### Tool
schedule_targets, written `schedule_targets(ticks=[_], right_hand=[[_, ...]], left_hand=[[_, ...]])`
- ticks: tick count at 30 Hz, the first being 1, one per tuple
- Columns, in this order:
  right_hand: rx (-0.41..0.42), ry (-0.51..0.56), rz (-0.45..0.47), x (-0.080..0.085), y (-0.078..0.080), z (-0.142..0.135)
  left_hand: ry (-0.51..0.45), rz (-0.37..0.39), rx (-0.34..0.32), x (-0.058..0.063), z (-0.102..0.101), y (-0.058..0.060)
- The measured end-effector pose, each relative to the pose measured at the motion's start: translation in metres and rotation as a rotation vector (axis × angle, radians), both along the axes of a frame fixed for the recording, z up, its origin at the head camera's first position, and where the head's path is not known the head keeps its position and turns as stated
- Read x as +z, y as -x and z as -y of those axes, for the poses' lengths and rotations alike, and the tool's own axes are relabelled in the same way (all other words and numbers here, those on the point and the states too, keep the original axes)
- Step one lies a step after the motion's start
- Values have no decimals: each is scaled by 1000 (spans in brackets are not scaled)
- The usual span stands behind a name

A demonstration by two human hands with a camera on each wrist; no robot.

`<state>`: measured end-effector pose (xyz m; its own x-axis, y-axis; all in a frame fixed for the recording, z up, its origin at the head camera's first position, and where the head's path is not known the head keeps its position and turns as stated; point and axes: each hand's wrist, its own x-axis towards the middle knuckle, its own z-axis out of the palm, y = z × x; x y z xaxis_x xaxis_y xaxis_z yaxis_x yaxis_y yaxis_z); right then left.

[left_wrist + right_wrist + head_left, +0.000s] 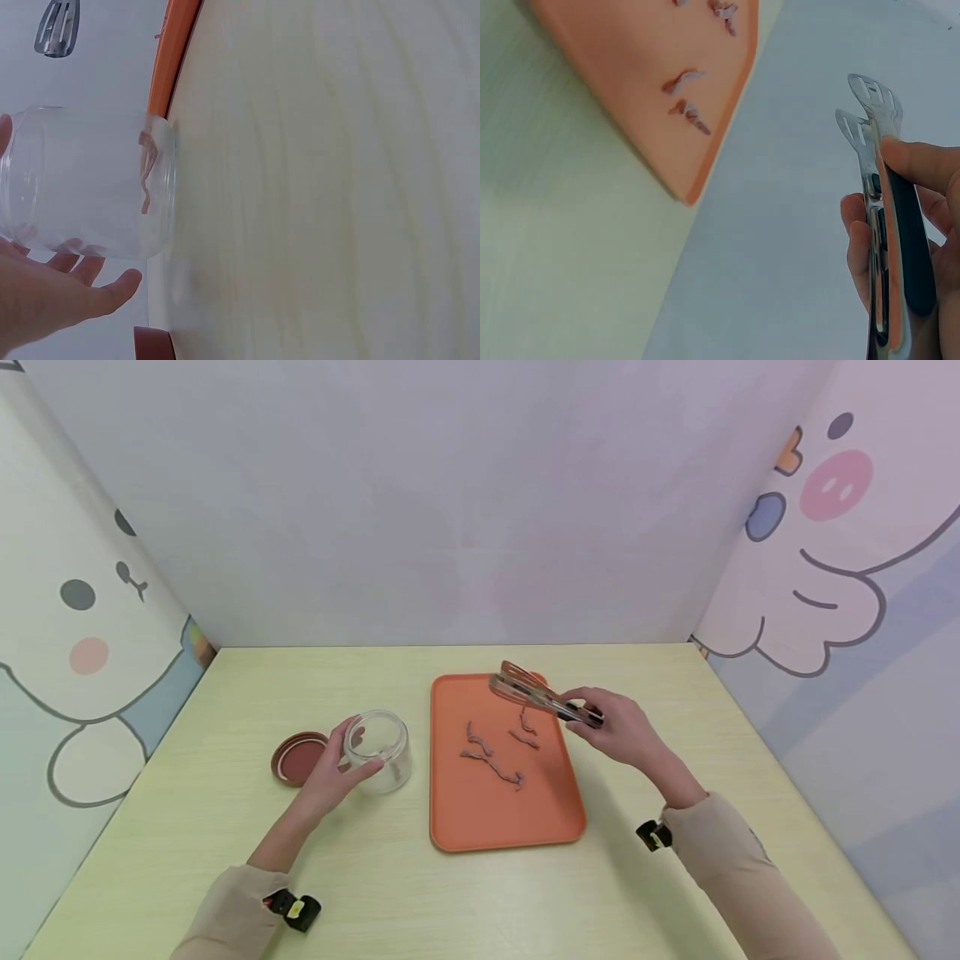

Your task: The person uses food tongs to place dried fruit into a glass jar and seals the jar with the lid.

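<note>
My left hand (327,783) grips a clear glass jar (395,770), its thumb and fingers around the sides near the mouth. In the left wrist view, a thin brownish twisted strip (148,169) shows through the glass near the base. Metal tongs (536,696) with slotted tips and dark handle grips are in my right hand (621,728). It holds them above the far right part of an orange tray (480,827); their tips stand slightly apart with nothing visible between them. On the tray lie several thin, twisted, greyish-brown strips (492,765).
A round reddish-brown lid (298,760) lies on the table left of the jar, close to my left hand. The pale wood-grain table (375,902) ends at a plain back wall (450,527). Side walls with cartoon animals stand left and right.
</note>
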<state>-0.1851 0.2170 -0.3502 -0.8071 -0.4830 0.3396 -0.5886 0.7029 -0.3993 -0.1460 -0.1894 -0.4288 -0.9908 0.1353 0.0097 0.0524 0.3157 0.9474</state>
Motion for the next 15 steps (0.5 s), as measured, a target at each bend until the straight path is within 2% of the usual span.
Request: schedule_targets(ticks=[8, 15], right_hand=[[-86, -15, 36, -20, -6, -21], [-166, 2, 106, -45, -8, -22]], left_hand=[[-7, -3, -2, 1, 0, -1], [-10, -1, 3, 2, -1, -2]])
